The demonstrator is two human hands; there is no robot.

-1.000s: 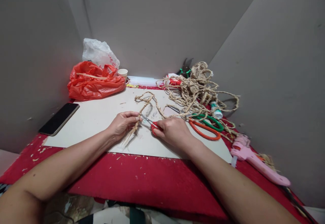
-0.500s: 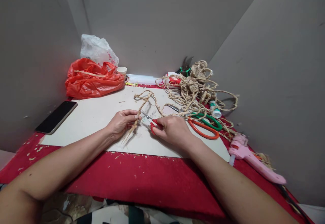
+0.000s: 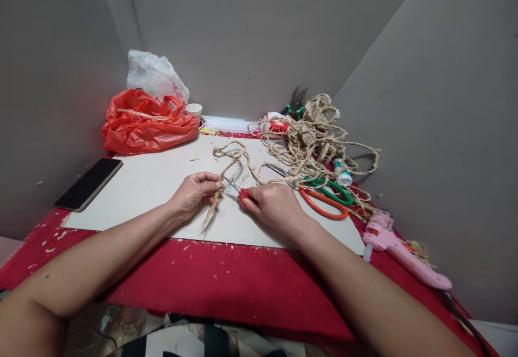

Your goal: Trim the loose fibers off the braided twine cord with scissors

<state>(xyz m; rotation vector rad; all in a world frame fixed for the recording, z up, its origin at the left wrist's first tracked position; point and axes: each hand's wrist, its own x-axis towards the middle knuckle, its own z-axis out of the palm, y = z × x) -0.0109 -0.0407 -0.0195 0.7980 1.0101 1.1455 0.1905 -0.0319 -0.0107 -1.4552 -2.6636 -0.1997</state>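
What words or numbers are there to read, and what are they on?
There are none I can read clearly enough to quote.
White plastic bag: red print, too small and blurred.
Small green-and-white container: markings too small and blurred.

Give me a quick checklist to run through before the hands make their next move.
1. Left hand grips the braided rope: ok.
2. Right hand holds the red-handled scissors: ok.
3. Left fingertips well away from the scissor tips: not ok, they look very close.
4. Blades touching the rope: cannot tell, too small to see.
5. Phone away from the blades: ok, off to the left.
6. Glue gun switched off: cannot tell.
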